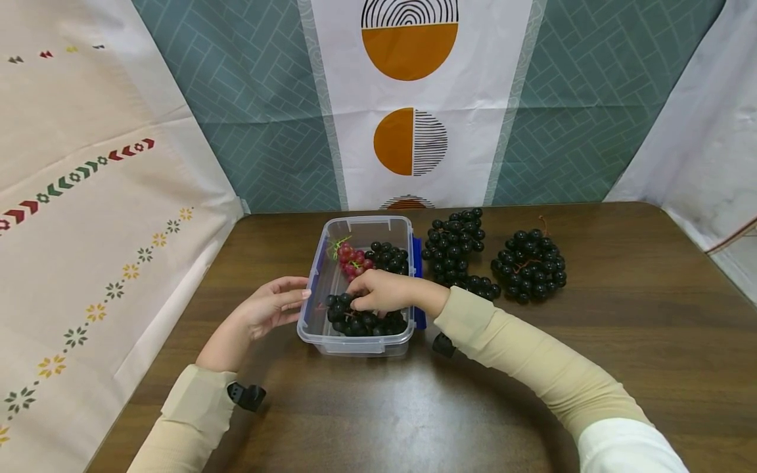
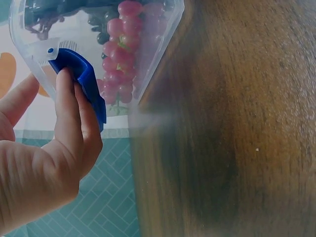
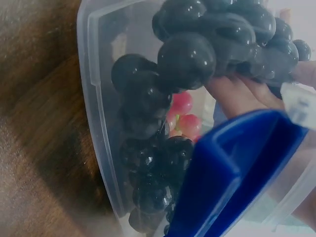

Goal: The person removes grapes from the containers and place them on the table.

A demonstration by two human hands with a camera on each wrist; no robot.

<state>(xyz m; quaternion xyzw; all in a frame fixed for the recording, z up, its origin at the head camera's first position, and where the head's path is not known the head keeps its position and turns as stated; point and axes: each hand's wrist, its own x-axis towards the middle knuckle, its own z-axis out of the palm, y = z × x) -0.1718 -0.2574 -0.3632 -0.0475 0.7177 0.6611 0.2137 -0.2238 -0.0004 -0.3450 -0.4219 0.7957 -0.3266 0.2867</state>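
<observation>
A clear plastic container [image 1: 322, 309] with blue side latches stands on the table. My left hand [image 1: 269, 309] touches its left side; in the left wrist view the fairly straight fingers [image 2: 69, 108] lie against a blue latch [image 2: 89, 84], the thumb near the rim. Reaching over the right wall, my right hand [image 1: 387, 290] grips a bunch of black grapes [image 1: 361, 323] in the container's near part. The right wrist view shows fingers against these black grapes [image 3: 187, 59], partly hidden by a blue latch [image 3: 222, 173]. Red grapes [image 1: 353, 258] and more black grapes [image 1: 387, 256] lie at the far end.
Just right of the container, black grapes [image 1: 455, 243] lie on the wooden table [image 1: 621, 295]. A separate black bunch [image 1: 528, 266] with a brown stem is farther right. Behind the table hangs a patterned cloth [image 1: 254, 118]; a cream embroidered cloth [image 1: 106, 217] borders the left side.
</observation>
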